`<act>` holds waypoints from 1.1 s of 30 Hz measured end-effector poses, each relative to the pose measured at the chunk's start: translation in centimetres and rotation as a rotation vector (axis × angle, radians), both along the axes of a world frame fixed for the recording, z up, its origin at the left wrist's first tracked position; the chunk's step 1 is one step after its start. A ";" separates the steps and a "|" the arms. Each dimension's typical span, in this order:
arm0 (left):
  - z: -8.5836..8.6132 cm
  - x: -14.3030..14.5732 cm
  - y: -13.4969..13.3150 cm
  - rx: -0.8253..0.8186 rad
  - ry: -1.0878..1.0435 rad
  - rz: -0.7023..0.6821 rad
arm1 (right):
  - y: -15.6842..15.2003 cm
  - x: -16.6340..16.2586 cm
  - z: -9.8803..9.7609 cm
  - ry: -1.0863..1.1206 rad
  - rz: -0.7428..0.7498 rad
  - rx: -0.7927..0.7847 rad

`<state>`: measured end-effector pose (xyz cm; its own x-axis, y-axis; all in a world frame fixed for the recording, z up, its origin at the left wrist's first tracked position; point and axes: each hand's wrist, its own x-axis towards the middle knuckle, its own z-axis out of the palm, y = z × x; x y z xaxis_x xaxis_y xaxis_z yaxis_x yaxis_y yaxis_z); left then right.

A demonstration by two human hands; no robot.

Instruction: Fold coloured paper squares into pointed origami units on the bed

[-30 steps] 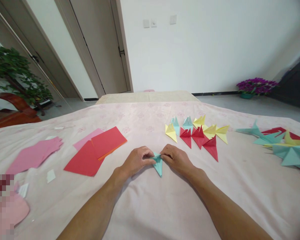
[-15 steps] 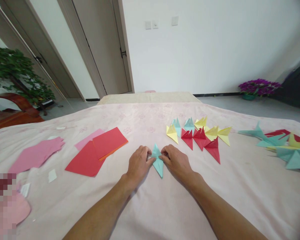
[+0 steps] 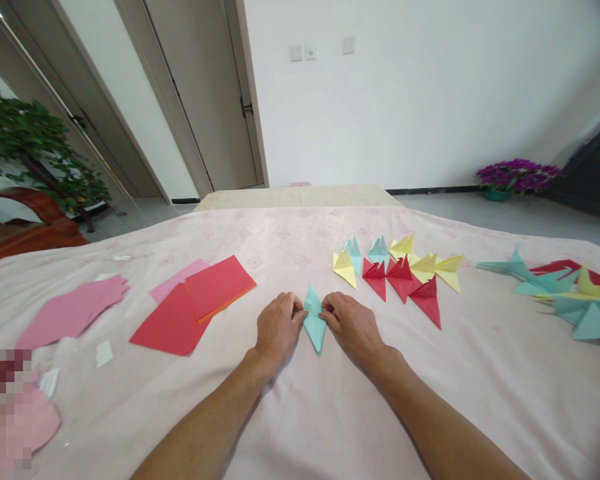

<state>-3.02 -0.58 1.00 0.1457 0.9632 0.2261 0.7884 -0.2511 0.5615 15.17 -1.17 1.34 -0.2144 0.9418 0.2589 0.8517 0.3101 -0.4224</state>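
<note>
A small teal folded paper piece (image 3: 314, 320), kite-shaped with points toward and away from me, lies on the pink sheet (image 3: 300, 400). My left hand (image 3: 277, 327) pinches its left edge with curled fingers. My right hand (image 3: 353, 323) pinches its right edge the same way. Both hands rest on the sheet on either side of the piece.
Flat red and pink paper sheets (image 3: 195, 300) lie to the left, with a pink paper stack (image 3: 73, 310) farther left. A cluster of folded yellow, teal and red pieces (image 3: 397, 270) sits behind my right hand. Larger teal, red and yellow folded shapes (image 3: 570, 290) lie at the right edge.
The teal piece's upper point, covered by my fingers one second ago, now shows unfolded upward. My hands have shifted slightly apart to its sides.
</note>
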 end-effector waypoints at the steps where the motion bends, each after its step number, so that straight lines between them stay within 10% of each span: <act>1: 0.0 0.0 0.0 0.010 0.013 -0.008 | 0.0 0.0 0.0 -0.016 0.012 0.006; 33: -0.7 0.1 -0.8 0.176 0.156 -0.221 | 1.2 0.7 1.2 -0.225 0.222 -0.081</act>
